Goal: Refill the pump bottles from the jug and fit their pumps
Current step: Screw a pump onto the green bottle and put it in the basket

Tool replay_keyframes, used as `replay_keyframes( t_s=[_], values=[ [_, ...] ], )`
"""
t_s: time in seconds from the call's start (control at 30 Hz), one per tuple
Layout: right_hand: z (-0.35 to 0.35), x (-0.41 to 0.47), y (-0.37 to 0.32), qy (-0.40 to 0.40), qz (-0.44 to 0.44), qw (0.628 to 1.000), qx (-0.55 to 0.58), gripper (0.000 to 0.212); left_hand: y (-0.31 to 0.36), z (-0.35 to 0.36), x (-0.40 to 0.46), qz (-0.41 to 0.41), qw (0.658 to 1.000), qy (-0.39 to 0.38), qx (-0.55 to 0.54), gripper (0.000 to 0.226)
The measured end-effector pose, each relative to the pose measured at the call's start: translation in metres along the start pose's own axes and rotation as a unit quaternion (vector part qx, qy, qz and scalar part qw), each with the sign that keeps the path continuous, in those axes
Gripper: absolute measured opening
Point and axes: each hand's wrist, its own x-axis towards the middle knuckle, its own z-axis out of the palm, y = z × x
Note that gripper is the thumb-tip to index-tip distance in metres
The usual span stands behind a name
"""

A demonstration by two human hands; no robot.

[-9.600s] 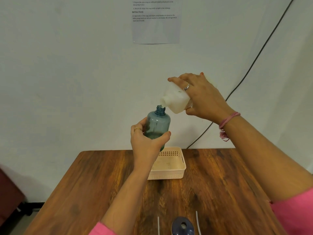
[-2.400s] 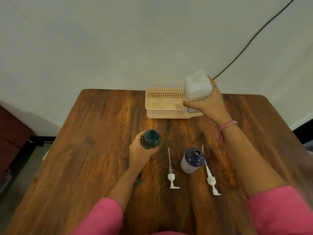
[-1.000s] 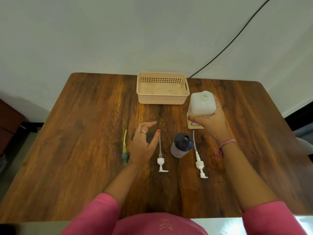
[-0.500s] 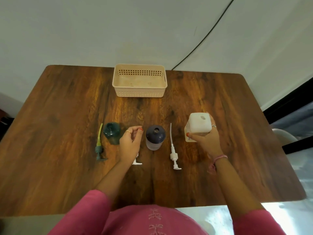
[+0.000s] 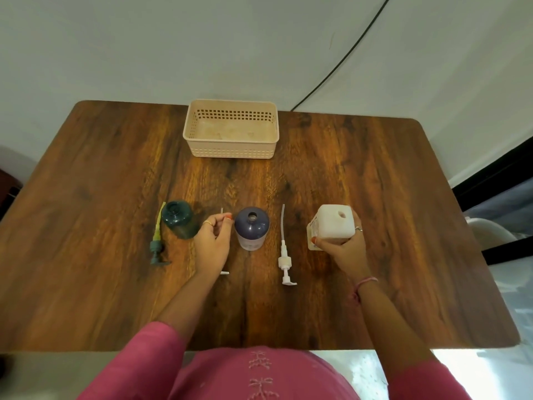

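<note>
1. Jug (image 5: 334,223): upright on the counter (image 5: 375,180), uncapped, at the right end of the row. Right hand (image 5: 344,246) wrapped around its body, grip closed on it.
2. Green bottle (image 5: 178,222): upright at the left end, neck open, no pump fitted. Fill level not readable through the dark plastic from above.
3. Purple bottle (image 5: 251,228): upright at the centre, neck open, no pump fitted. Looks unfilled, though the view straight down makes this uncertain.
4. Pumps: all loose on the counter. Green pump (image 5: 157,241) just left of the green bottle; one white pump (image 5: 285,255) between purple bottle and jug; a second white pump (image 5: 222,212) mostly hidden under the left hand.
5. Left hand (image 5: 213,241): between the two bottles, fingers curled; thumb and forefinger near the hidden pump's tube, whether pinching it cannot be told.
6. Remaining, as judged: filling of the purple bottle at least, then fitting of every pump. Basket (image 5: 230,129) at the far edge holds nothing.
</note>
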Motion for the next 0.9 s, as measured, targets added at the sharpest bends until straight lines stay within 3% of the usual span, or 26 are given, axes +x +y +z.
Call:
replay_keyframes(
  t_s=[0.3, 0.43, 0.67, 0.8, 0.9],
  values=[
    [-0.002, -0.008, -0.011, -0.023, -0.011, 0.999, 0.025, 0.099, 0.002, -0.002, 0.001, 0.01, 1.0, 0.007, -0.014, 0.019],
    [-0.011, -0.014, -0.022, 0.04, -0.043, 0.998, -0.025, 0.105, 0.011, -0.015, 0.003, 0.051, 0.999, 0.005, -0.016, 0.016],
    [0.0, -0.012, -0.077, 0.11, -0.166, 0.977, -0.079, 0.088, 0.025, -0.052, 0.011, 0.131, 0.991, 0.032, -0.003, 0.018],
    [0.022, -0.014, -0.104, 0.096, -0.189, 0.972, -0.1, 0.078, 0.033, -0.079, 0.017, 0.182, 0.981, 0.06, -0.012, 0.017],
    [0.048, -0.017, -0.115, 0.08, -0.197, 0.972, -0.095, 0.068, 0.027, -0.103, 0.028, 0.175, 0.98, 0.094, -0.018, 0.017]
  ],
)
